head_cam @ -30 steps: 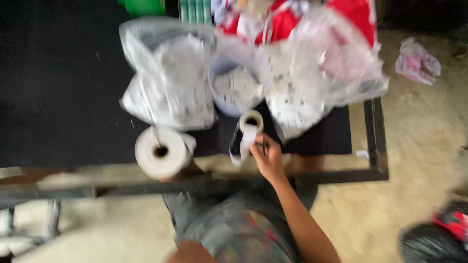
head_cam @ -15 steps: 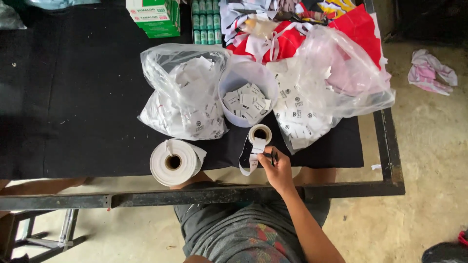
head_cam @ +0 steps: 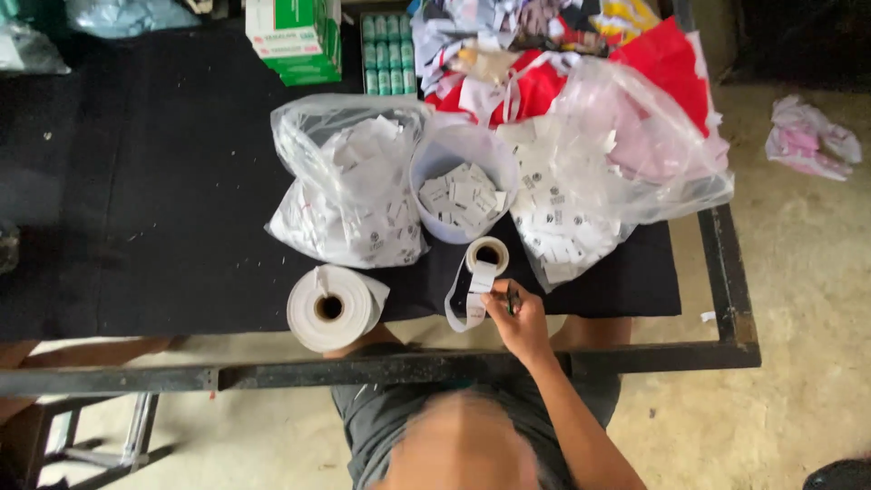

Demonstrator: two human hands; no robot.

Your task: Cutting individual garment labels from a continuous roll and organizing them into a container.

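Just left of right hand (head_cam: 517,322), label strip (head_cam: 469,304), touching

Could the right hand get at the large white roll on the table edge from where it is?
Probably yes. The right hand sits at the small label roll's hanging strip, and the large white roll lies just beside it on the same black table, with nothing between.

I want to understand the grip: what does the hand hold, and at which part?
The right hand holds the loose strip from the small label roll, fingers at its lower end, plus a dark tool.
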